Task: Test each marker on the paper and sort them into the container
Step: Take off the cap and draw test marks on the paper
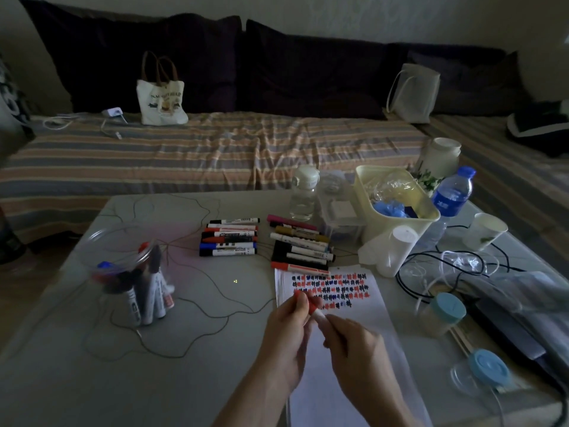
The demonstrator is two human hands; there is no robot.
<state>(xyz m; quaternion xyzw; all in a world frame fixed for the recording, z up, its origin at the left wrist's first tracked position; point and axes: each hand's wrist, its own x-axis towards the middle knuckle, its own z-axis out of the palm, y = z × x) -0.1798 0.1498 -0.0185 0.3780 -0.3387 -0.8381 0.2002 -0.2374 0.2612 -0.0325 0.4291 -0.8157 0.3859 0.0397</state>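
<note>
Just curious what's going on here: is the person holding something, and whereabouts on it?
Yes, a red marker. The left hand pinches its red cap end; the right hand grips the white barrel.

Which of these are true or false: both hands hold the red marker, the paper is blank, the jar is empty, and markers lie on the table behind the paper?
1. Both hands hold the red marker. True: the left hand and right hand both grip it above the paper.
2. The paper is blank. False: rows of red, black and blue test marks cover its far end.
3. The jar is empty. False: several markers stand in it.
4. Markers lie on the table behind the paper. True: two groups of markers lie there side by side.
</note>
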